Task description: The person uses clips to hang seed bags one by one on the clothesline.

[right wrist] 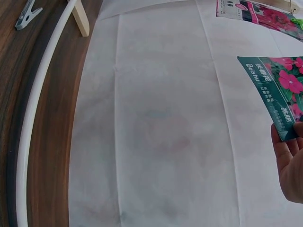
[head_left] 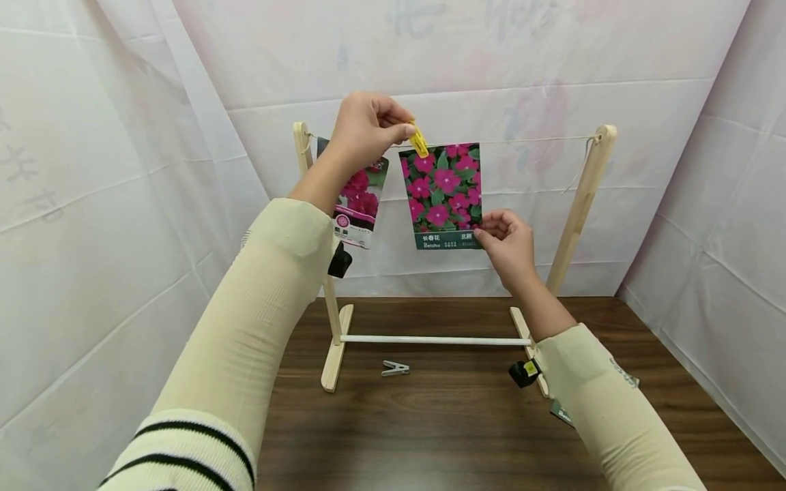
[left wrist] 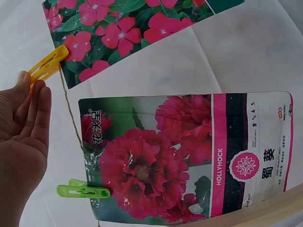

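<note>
My left hand (head_left: 371,129) pinches a yellow clothespin (head_left: 419,140) between thumb and fingers. In the left wrist view the tip of that clothespin (left wrist: 49,64) overlaps the top corner of a seed packet with pink flowers (left wrist: 120,35), at the string. Lower down, my right hand (head_left: 508,247) holds the same flower packet (head_left: 441,194) by its bottom right corner, thumb in front. To the left a hollyhock seed packet (left wrist: 147,161) hangs from the string by a green clothespin (left wrist: 83,190); my left forearm partly covers it in the head view.
A string (head_left: 534,140) runs between the posts of a wooden stand (head_left: 580,211), with a white rod (head_left: 436,340) low across it. One grey clothespin (head_left: 396,368) lies on the brown table (head_left: 417,429). Beside my right sleeve lies a partly hidden green packet (head_left: 561,413).
</note>
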A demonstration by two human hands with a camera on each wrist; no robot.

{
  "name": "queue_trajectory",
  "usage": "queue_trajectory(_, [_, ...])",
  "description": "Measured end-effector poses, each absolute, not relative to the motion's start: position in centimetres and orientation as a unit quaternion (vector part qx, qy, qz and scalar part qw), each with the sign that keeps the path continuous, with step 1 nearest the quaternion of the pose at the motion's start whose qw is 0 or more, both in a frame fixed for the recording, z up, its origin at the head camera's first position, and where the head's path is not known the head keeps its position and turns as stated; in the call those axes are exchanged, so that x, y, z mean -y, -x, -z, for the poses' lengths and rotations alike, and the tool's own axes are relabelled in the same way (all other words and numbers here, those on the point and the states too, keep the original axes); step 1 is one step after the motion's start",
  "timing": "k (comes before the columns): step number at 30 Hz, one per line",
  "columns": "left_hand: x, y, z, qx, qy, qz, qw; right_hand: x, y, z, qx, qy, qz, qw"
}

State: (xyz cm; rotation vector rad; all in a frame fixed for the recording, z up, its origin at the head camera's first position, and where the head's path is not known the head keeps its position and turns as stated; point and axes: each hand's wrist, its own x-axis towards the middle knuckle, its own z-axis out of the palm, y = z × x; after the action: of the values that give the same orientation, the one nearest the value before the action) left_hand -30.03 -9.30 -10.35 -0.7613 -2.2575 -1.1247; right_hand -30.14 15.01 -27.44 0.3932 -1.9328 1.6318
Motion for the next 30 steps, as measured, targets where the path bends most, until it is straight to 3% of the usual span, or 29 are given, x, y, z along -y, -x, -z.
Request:
queue_trajectory(24, [9.21,30.14,10.44,0.847,0.290,0.375,0.243,-14.31,30.36,26.90,0.718,-0.152,-0.618,0.281])
queue_trajectory(30, [9.44,30.26,10.39,0.862,0.275,0.364,0.220,-14.18,30.56,27.16,0.722,-0.148,-0.627,0.253])
